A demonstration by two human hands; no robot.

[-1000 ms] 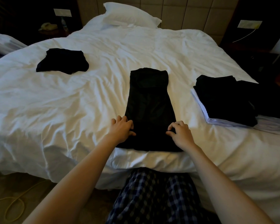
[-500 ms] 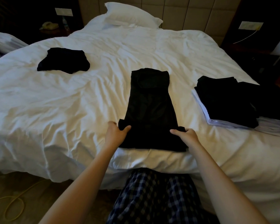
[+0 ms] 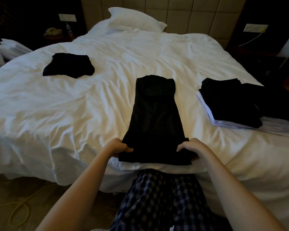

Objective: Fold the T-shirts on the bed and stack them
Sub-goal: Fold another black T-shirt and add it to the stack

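While both hands gripped its near end, the shirt [image 3: 154,114] lay as one narrow folded strip on the bed [image 3: 73,105], mid-width, right at the near edge. Long axis ran straight away from the person: hem end nearest, neck end farthest. Left hand [image 3: 118,145] held the left long edge and right hand [image 3: 192,146] the right one, both just up from the hem. Fingers on each were curled together and pinching cloth, not spread. The edges under them looked bunched and a little raised, while the hem itself rested on the sheet. Hands were level, one on either side, equally near the shirt.

Judged step: cross-fold, near end carried forward along that axis toward the neck end. All the free cloth lay beyond the fingers and none to either side, so the move would be straight away from the body, both hands together, to keep the edges square.

Stack [image 3: 228,100] sat near the bed's right side, well apart from the shirt and nearer the right hand. Placing there would likely lead with that hand.

Count:
- two hands
- one shirt in hand
- one stack, dark pieces on a pale piece [image 3: 232,125], number of layers not readable
- one dark bundle [image 3: 68,67] far left, whether folded could not be told
- one pillow [image 3: 135,19] at the head
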